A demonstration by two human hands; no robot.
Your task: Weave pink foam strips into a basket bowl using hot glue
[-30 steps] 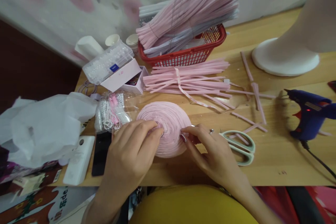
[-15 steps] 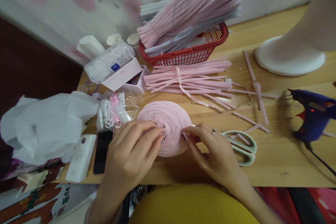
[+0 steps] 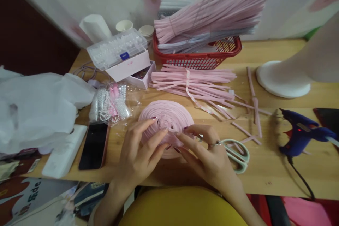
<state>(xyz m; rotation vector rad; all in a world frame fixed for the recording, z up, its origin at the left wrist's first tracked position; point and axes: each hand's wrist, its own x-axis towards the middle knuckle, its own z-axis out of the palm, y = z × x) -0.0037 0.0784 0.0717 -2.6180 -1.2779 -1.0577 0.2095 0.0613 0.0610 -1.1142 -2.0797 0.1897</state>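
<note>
A round pink disc coiled from pink strips lies flat on the wooden table in front of me. My left hand rests on its left and near side, fingers spread and pressing down on the coil. My right hand, with a ring on one finger, presses its near right edge with its fingertips. Neither hand grips anything. Mint-green scissors lie just right of my right hand.
Loose pink strips lie behind the disc, more in a red basket. A blue glue gun sits right, a white stand base behind it. Left: bead bag, bead box, phone, white plastic bag.
My view has shifted, so the table sits lower and more to the right. Both hands slid toward the near side of the disc, fingers flatter on it.
</note>
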